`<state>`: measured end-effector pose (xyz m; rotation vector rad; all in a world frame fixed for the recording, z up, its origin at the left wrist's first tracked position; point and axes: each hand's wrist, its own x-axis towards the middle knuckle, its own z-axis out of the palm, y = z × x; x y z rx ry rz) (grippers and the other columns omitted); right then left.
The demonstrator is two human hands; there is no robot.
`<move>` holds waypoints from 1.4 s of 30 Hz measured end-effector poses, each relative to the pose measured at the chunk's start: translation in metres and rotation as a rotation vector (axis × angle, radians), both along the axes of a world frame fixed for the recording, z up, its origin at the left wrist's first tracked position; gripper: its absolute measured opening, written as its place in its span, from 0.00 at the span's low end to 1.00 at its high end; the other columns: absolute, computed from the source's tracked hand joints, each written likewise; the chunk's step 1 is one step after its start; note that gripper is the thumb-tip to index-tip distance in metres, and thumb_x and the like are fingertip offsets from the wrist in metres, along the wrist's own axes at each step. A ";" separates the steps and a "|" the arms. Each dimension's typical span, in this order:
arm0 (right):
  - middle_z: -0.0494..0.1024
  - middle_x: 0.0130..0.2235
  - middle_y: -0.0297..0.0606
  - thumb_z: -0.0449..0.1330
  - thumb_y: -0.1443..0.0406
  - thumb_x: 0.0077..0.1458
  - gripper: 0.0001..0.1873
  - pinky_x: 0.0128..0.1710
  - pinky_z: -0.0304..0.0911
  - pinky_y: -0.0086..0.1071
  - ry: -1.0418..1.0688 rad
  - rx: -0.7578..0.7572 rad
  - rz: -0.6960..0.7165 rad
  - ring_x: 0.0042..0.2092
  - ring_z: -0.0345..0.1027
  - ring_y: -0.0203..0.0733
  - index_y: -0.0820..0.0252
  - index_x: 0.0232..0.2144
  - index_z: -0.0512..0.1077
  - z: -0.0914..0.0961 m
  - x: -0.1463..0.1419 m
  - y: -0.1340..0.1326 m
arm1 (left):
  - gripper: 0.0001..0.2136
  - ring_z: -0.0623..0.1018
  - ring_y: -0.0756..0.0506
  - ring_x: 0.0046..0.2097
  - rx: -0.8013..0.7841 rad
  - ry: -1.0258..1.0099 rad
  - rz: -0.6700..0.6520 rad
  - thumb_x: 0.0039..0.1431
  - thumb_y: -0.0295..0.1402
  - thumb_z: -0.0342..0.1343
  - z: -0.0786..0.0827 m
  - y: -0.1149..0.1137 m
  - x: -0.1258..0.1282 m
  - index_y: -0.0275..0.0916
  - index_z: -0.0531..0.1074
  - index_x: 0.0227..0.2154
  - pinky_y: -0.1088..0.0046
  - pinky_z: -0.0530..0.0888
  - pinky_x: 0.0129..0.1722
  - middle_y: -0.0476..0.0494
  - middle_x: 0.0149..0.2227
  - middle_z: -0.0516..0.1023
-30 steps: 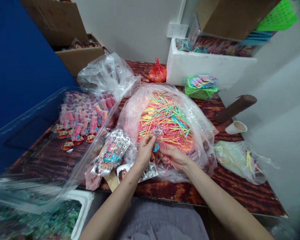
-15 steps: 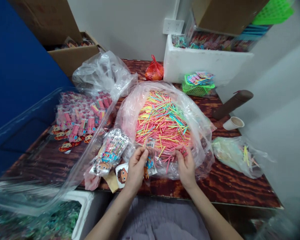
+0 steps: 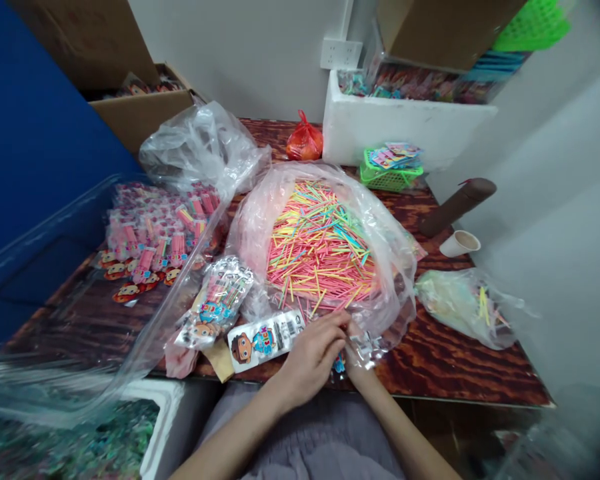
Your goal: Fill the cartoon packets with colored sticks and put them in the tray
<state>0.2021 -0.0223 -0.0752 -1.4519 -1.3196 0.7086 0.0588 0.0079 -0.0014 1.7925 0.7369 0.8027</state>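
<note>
My left hand [image 3: 315, 357] is bent over my right hand, its fingers closed around a clear printed packet [image 3: 339, 363]. The packet's shiny end sticks out to the right, and blue print shows below. My right hand [image 3: 359, 373] is partly covered by the packet and by my left hand, so its fingers are hidden. Just behind both hands, an opened plastic bag [image 3: 397, 260] is full of thin pink, yellow, green and blue sticks [image 3: 325, 253]. Left of my hands lies a white printed packet [image 3: 265, 339] with a cartoon face, beside a pile of clear printed packets [image 3: 220, 300].
A clear tub [image 3: 165, 333] at left holds several filled pink packets [image 3: 155, 227]. On the right are a small bag [image 3: 455, 303], a paper cup [image 3: 460, 244] and a brown bottle [image 3: 457, 207]. Behind stand a green basket [image 3: 390, 177], a red bag [image 3: 305, 141] and a foam box [image 3: 405, 127].
My right hand has moved left and down, my left hand to the right, so they now meet and overlap. The white packet under my left hand is now uncovered. The view has shifted slightly.
</note>
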 end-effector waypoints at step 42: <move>0.78 0.38 0.37 0.55 0.66 0.61 0.10 0.47 0.63 0.36 0.190 -0.016 0.187 0.43 0.71 0.44 0.54 0.37 0.77 0.048 -0.023 0.036 | 0.12 0.77 0.43 0.42 -0.323 -0.157 0.673 0.56 0.42 0.59 -0.019 0.043 -0.077 0.40 0.81 0.36 0.69 0.72 0.45 0.44 0.39 0.82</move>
